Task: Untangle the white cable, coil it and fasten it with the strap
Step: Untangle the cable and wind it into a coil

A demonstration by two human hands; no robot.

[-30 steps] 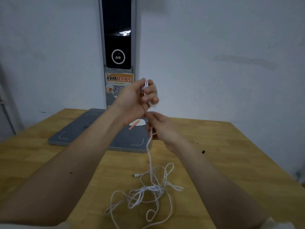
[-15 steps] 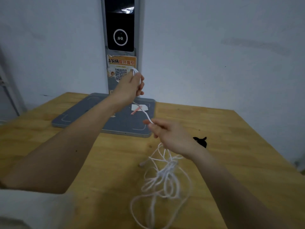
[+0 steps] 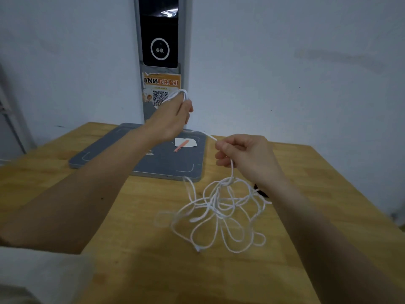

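The white cable [image 3: 215, 212] hung in a messy bunch of loops over the middle of the wooden counter [image 3: 131, 270]. The loops met in a knot just under the right hand [image 3: 247, 157]. I could not tell how much of the bunch touched the wood. One plug end [image 3: 198, 249] pointed down near the front of the bunch.

The right hand was closed around the cable, pinching it with the fingers curled in. From there the cable went up and back to the left hand [image 3: 173, 119]. The left hand was held higher, out over the far side of the counter. It was closed too, gripping a few small loops of cable [image 3: 178, 94] that stuck out above the fingers.

A flat gray pad [image 3: 122, 150] lay at the far edge of the counter. On it sat a small white paper [image 3: 190, 142] with a thin pink stick [image 3: 180, 146] across it. Something small and black [image 3: 262, 193] peeked out from behind the right wrist. A tall gray post with a dark screen [image 3: 159, 31] and an orange sticker [image 3: 162, 83] stood against the wall.
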